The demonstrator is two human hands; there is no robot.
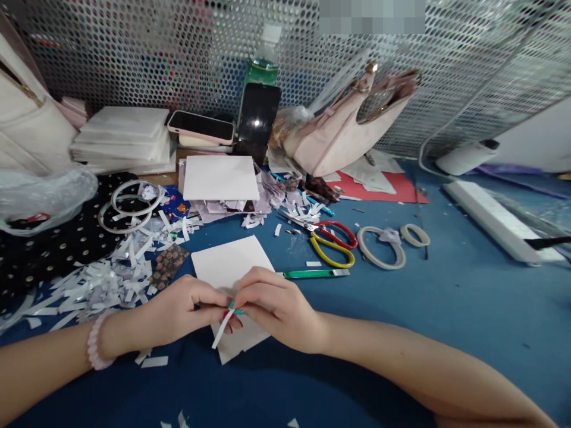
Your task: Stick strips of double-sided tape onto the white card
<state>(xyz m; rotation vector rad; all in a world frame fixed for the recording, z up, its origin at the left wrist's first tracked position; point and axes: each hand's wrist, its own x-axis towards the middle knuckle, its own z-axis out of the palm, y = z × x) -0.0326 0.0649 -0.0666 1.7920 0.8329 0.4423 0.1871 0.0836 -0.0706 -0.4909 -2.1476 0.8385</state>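
My left hand (pixel 178 309) and my right hand (pixel 281 312) meet over a white sheet of paper (pixel 227 261), fingertips pinched together. Between them is a small teal-and-red piece (pixel 236 311), mostly hidden by the fingers, so its kind is unclear. A narrow white strip (pixel 222 331) hangs from it at a slant toward me. Just beyond my right hand lies a green craft knife (pixel 314 274). Farther back are scissors (pixel 334 244) with one red and one yellow handle. Left of my left hand, a dark flowered scrap (pixel 168 264) lies among white strips.
Loose white strips (pixel 107 279) are heaped at the left. Tape rolls (pixel 382 246) lie right of the scissors, with more rings at the left. Behind stand a card stack (pixel 220 178), phones (pixel 259 119), a bottle (pixel 263 68) and a pink handbag (pixel 330 137), before a perforated metal panel.
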